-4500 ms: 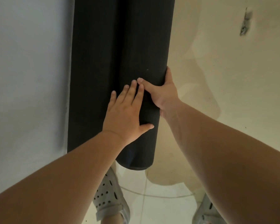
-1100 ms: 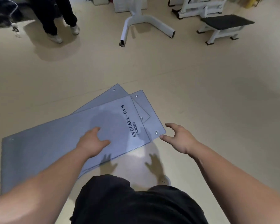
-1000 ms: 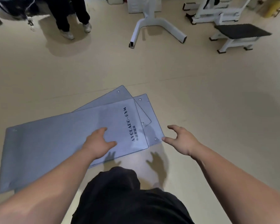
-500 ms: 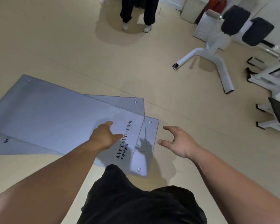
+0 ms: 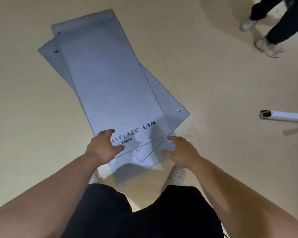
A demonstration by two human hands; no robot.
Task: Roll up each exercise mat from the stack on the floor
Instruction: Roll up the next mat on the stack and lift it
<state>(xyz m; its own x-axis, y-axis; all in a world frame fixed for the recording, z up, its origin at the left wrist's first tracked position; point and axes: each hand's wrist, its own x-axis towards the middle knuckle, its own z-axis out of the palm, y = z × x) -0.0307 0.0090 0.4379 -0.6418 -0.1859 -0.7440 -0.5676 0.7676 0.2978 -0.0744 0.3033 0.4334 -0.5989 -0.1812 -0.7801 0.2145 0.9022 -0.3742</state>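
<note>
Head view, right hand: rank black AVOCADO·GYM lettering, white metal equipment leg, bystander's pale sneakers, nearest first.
1. Black AVOCADO·GYM lettering on the top grey mat, just left of the right hand.
2. White metal equipment leg, off right.
3. Bystander's pale sneakers, far upper right.

The floor (image 5: 222, 86) under me is smooth, matte beige, evenly lit with soft shadows. My landmark is the white metal bar (image 5: 286, 116) that pokes in from the right, its open square end facing left, with its grey shadow (image 5: 296, 131) just below it. Far above the bar stands another person's legs in dark trousers (image 5: 280, 24), with pale shoes (image 5: 269, 48) on a wide patch of shade. Well left of the bar, a thin seam (image 5: 163, 62) runs along the floor.
</note>
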